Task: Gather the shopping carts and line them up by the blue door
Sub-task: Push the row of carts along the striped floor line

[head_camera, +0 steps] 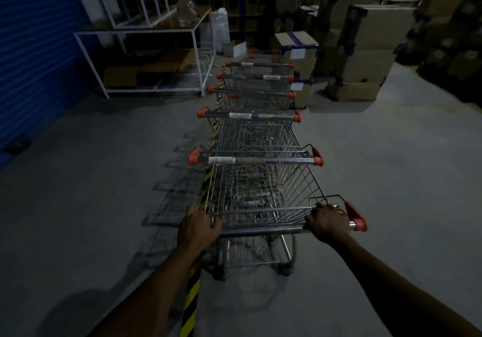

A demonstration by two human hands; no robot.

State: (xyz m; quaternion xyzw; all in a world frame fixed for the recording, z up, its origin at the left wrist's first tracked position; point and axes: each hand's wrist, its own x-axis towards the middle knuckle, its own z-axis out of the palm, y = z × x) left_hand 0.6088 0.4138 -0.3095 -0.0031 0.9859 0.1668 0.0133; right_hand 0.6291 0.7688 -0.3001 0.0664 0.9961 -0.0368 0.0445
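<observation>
The grey floor [91, 167] is carrying everything here. The blue door [34, 63] is standing along its left edge, and cardboard boxes [365, 57] are piling up at the far right. A row of shopping carts [250, 117] is running down the middle of the floor, nested one in another, along a yellow-black tape [190, 300]. The nearest cart [260, 198] is sitting at the near end of the row. The left hand [199, 228] is holding the left end of its handle bar [260, 230], the grip curled round it; the right hand [327, 222] is holding the right end, its grip wrapped likewise.
</observation>
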